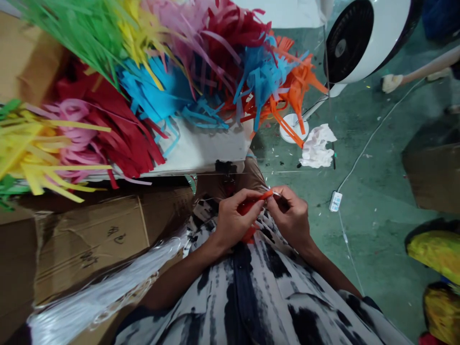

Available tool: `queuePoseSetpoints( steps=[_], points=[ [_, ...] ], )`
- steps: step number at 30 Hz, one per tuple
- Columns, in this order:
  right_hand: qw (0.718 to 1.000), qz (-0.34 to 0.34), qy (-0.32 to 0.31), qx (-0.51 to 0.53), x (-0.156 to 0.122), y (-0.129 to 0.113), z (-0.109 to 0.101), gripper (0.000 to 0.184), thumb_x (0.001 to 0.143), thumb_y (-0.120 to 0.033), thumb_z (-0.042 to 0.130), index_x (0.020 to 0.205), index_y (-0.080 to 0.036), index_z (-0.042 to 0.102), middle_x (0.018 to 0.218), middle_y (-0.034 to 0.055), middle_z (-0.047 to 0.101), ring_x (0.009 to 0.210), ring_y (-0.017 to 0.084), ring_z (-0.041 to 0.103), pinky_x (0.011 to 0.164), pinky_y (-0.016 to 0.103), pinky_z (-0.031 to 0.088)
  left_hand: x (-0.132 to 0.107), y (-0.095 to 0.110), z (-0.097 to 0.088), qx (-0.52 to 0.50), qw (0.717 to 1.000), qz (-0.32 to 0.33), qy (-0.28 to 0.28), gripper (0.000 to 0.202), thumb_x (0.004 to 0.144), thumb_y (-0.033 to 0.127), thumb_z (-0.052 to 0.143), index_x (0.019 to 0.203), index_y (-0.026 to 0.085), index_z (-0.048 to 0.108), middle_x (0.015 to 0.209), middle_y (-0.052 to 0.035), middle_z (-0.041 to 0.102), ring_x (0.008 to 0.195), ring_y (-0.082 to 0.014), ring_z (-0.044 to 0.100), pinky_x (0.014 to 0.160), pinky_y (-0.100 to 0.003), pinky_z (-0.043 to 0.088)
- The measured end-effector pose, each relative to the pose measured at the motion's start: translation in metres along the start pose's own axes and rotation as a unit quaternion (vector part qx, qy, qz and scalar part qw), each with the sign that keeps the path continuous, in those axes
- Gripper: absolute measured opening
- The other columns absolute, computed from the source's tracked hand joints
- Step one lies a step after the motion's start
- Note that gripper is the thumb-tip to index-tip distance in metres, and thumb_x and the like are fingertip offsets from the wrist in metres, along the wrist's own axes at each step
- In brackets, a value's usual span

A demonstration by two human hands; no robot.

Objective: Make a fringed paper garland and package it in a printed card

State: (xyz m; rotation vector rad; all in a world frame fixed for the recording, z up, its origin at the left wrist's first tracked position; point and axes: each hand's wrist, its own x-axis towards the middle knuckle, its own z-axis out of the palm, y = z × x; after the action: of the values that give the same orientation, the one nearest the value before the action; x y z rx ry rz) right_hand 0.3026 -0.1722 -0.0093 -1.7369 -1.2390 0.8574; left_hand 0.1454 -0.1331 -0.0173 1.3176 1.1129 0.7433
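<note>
Close to my lap, my left hand point(232, 220) is closed around an orange-red fringed paper strip point(249, 235), whose loose ends hang below the palm. The twisted top of the strip pokes out between thumb and forefinger. My right hand point(293, 220) pinches at that same top end, fingertips pressed together beside a small white piece point(276, 194), too small to name. The two hands nearly touch. Bundles of fringed strips lie on the white table ahead: blue point(158, 91), red point(118, 129), orange point(300, 81), yellow point(36, 148) and green point(75, 38).
Cardboard boxes point(118, 230) stand to the left, with a bundle of clear strands point(93, 287) over them. A fan point(373, 38) stands front right, near crumpled white paper point(318, 146). A power strip point(335, 201) and cable lie on the green floor. Another person's foot point(391, 83) shows at right.
</note>
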Motion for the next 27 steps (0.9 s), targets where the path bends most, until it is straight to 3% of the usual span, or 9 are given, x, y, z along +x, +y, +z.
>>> queuePoseSetpoints(
  steps=[3,7,9,13,16,20,25,27],
  points=[
    [0.999,0.026,-0.018,0.016,0.000,0.004,0.002,0.008,0.094,-0.026,0.063,0.090,-0.021,0.068,0.070,-0.0038,0.063,0.056,0.010,0.054,0.054,0.023,0.043,0.002,0.002,-0.001,-0.097,0.992,-0.077,-0.024,0.013,0.089,0.033,0.077,0.092,0.020,0.073,0.088,-0.0015,0.077,0.078,-0.0160,0.074,0.075,-0.027,0.061],
    [0.997,0.058,-0.043,0.022,-0.001,0.010,0.004,0.008,0.092,-0.026,0.062,0.092,-0.021,0.069,0.071,-0.0038,0.064,0.058,0.011,0.055,0.056,0.023,0.043,0.003,-0.004,-0.004,-0.195,0.961,-0.179,-0.087,0.028,0.084,0.041,0.082,0.091,0.020,0.067,0.083,0.0000,0.072,0.071,-0.0161,0.072,0.067,-0.029,0.062],
    [0.997,0.066,-0.050,0.011,-0.002,0.012,0.005,0.009,0.091,-0.027,0.062,0.091,-0.021,0.069,0.069,-0.0043,0.063,0.057,0.011,0.053,0.055,0.023,0.041,0.002,-0.009,-0.004,-0.176,0.965,-0.175,-0.083,0.028,0.082,0.040,0.083,0.091,0.019,0.066,0.083,0.0005,0.070,0.070,-0.0148,0.069,0.067,-0.028,0.061],
    [0.995,0.071,-0.067,-0.018,-0.005,0.015,0.006,0.013,0.094,-0.031,0.064,0.088,-0.021,0.069,0.064,-0.0051,0.058,0.056,0.010,0.049,0.054,0.024,0.037,-0.001,-0.018,-0.001,-0.053,0.993,-0.101,-0.026,0.016,0.085,0.032,0.077,0.088,0.019,0.068,0.084,-0.0001,0.072,0.076,-0.0140,0.069,0.075,-0.025,0.057],
    [0.994,0.065,-0.079,-0.027,-0.007,0.017,0.007,0.014,0.095,-0.032,0.065,0.088,-0.021,0.070,0.064,-0.0046,0.057,0.057,0.011,0.048,0.054,0.025,0.036,-0.003,-0.023,0.002,0.005,0.997,-0.076,-0.006,0.009,0.088,0.028,0.073,0.091,0.020,0.069,0.085,0.0000,0.074,0.078,-0.0145,0.071,0.077,-0.025,0.056],
    [0.992,0.079,-0.095,0.007,-0.007,0.020,0.004,0.018,0.098,-0.037,0.065,0.100,-0.021,0.073,0.071,-0.0035,0.062,0.058,0.011,0.050,0.054,0.025,0.038,-0.003,-0.026,0.002,-0.074,0.988,-0.132,-0.005,0.017,0.088,0.034,0.073,0.091,0.020,0.065,0.081,-0.0008,0.075,0.076,-0.0164,0.075,0.073,-0.026,0.057],
    [0.998,0.057,-0.013,-0.014,-0.016,0.016,-0.004,0.024,0.103,-0.042,0.061,0.096,-0.022,0.074,0.071,-0.0026,0.062,0.057,0.012,0.048,0.055,0.026,0.039,0.001,-0.027,0.002,-0.136,0.977,-0.164,-0.001,0.027,0.090,0.043,0.074,0.094,0.020,0.060,0.082,-0.0032,0.078,0.080,-0.0186,0.077,0.079,-0.030,0.060],
    [0.999,0.027,-0.008,-0.029,-0.021,0.013,-0.004,0.023,0.104,-0.040,0.061,0.097,-0.023,0.075,0.073,-0.0019,0.065,0.057,0.012,0.049,0.056,0.027,0.041,0.002,-0.027,0.003,-0.139,0.977,-0.163,-0.001,0.027,0.090,0.043,0.074,0.094,0.020,0.060,0.082,-0.0029,0.078,0.080,-0.0183,0.077,0.080,-0.030,0.060]
  ],
)
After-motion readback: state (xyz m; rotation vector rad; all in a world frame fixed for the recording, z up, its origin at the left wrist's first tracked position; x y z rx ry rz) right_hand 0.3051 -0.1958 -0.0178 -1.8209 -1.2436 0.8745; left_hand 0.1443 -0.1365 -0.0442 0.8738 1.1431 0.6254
